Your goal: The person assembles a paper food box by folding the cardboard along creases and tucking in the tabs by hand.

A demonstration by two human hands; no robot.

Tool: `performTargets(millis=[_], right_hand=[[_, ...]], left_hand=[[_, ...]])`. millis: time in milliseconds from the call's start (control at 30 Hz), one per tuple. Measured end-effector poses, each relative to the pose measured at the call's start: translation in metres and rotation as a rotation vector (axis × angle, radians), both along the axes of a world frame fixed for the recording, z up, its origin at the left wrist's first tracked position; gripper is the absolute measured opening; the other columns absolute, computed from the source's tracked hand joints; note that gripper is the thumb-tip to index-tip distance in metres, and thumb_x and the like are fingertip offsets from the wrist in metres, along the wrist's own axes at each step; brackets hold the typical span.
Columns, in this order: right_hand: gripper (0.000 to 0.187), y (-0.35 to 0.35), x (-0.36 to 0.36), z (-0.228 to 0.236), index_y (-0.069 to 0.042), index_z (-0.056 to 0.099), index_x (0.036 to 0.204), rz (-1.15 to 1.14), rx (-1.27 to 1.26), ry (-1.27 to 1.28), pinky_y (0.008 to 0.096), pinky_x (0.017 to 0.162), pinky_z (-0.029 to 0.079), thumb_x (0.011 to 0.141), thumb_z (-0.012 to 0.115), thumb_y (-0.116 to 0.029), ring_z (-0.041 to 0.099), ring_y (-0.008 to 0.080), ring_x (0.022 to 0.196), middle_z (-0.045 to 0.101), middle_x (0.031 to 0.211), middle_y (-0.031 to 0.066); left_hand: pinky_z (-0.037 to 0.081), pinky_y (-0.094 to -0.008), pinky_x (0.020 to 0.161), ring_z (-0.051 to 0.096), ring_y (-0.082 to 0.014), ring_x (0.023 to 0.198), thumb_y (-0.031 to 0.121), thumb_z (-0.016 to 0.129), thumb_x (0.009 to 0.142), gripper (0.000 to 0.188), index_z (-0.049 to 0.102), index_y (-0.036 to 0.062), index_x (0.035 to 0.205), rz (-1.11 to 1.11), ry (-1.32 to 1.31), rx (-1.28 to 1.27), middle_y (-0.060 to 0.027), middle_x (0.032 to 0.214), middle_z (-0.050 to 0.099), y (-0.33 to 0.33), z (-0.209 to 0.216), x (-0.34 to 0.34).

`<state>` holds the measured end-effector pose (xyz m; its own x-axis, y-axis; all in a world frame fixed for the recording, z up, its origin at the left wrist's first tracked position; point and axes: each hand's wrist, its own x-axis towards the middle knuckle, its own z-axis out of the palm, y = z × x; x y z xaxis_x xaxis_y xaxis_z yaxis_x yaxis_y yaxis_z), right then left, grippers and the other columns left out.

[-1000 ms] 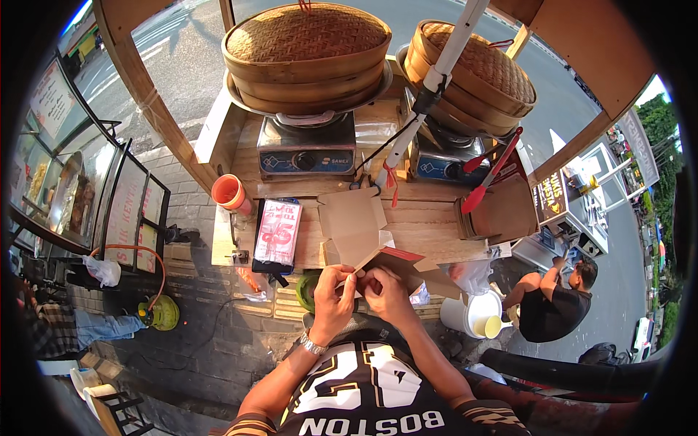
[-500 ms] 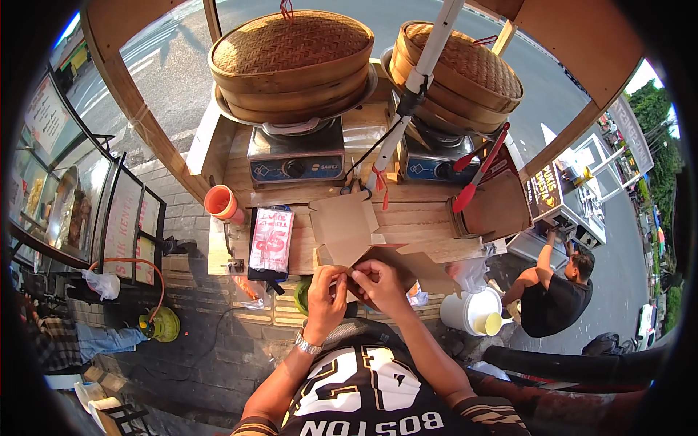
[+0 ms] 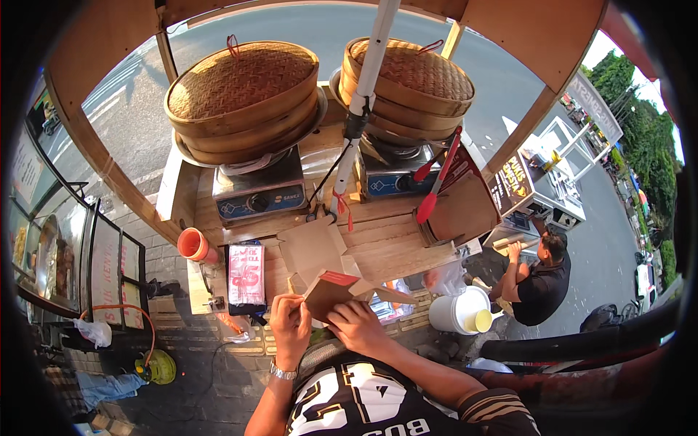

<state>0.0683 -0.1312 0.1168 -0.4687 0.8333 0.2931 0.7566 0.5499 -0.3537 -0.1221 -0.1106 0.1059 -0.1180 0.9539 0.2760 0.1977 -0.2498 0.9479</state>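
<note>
A partly folded brown cardboard box (image 3: 311, 245) stands at the near edge of the wooden counter, its large flap lying back over the boards. My left hand (image 3: 289, 328) pinches the box's near left corner, fingers closed. Against the near side, my right hand (image 3: 358, 327) has its fingers bent around the cardboard. Between the hands a raised panel (image 3: 329, 294) shows a reddish edge. Another flap sticks out to the right. My fingertips are partly hidden by the cardboard.
Two bamboo steamers (image 3: 243, 98) (image 3: 411, 91) sit on gas stoves at the back. An orange cup (image 3: 196, 245) and a red-and-white package (image 3: 246, 275) lie left. Red tongs (image 3: 439, 178) lean by stacked cardboard (image 3: 462, 207). A white bucket (image 3: 454, 312) and a crouching person (image 3: 542, 283) are right.
The view has shifted. The box's near panel has been tilted up between my hands, showing its reddish edge. My hands have moved apart. The person at right has raised a light-coloured object.
</note>
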Motion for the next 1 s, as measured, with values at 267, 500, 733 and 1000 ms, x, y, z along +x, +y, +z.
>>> performTargets(millis=[267, 500, 733, 1000], right_hand=[[0.039, 0.012, 0.065, 0.019, -0.005, 0.070, 0.124, -0.490, 0.378, 0.248, 0.0422, 0.079, 0.048, 0.085, 0.069, 0.002, 0.065, 0.0289, 0.091, 0.071, 0.105, 0.0084], [0.039, 0.074, 0.183, 0.018, -0.010, 0.070, 0.126, -0.865, 0.595, -0.144, 0.0528, 0.096, 0.044, 0.088, 0.067, -0.008, 0.061, 0.0335, 0.105, 0.069, 0.115, 0.0088], [0.041, 0.138, 0.233, -0.033, -0.016, 0.069, 0.126, -0.907, 0.331, -0.347, 0.0567, 0.097, 0.042, 0.085, 0.069, -0.014, 0.060, 0.0328, 0.110, 0.068, 0.114, 0.0074], [0.038, 0.154, 0.242, -0.054, -0.016, 0.069, 0.124, -0.825, 0.327, -0.289, 0.0556, 0.095, 0.043, 0.087, 0.068, -0.016, 0.063, 0.0312, 0.109, 0.071, 0.105, 0.0072]], left_hand=[[0.060, -0.0273, 0.078, 0.067, -0.0154, 0.095, 0.007, 0.064, 0.102, 0.020, 0.062, -0.0024, 0.119, -0.179, -0.233, -0.048, -0.0095, 0.110, 0.064, -0.001, 0.019, 0.004], [0.056, -0.0255, 0.073, 0.067, -0.0107, 0.081, 0.008, 0.060, 0.105, 0.012, 0.066, -0.0030, 0.103, -0.164, -0.129, -0.152, -0.0057, 0.091, 0.068, 0.001, -0.008, 0.000], [0.054, -0.0254, 0.072, 0.068, -0.0106, 0.081, 0.006, 0.060, 0.104, 0.013, 0.066, -0.0045, 0.102, -0.204, -0.106, -0.132, -0.0070, 0.089, 0.069, 0.001, -0.009, 0.002], [0.053, -0.0259, 0.069, 0.067, -0.0107, 0.078, 0.005, 0.061, 0.104, 0.012, 0.069, -0.0031, 0.104, -0.035, -0.107, -0.163, -0.0070, 0.090, 0.071, -0.012, -0.022, -0.027]])
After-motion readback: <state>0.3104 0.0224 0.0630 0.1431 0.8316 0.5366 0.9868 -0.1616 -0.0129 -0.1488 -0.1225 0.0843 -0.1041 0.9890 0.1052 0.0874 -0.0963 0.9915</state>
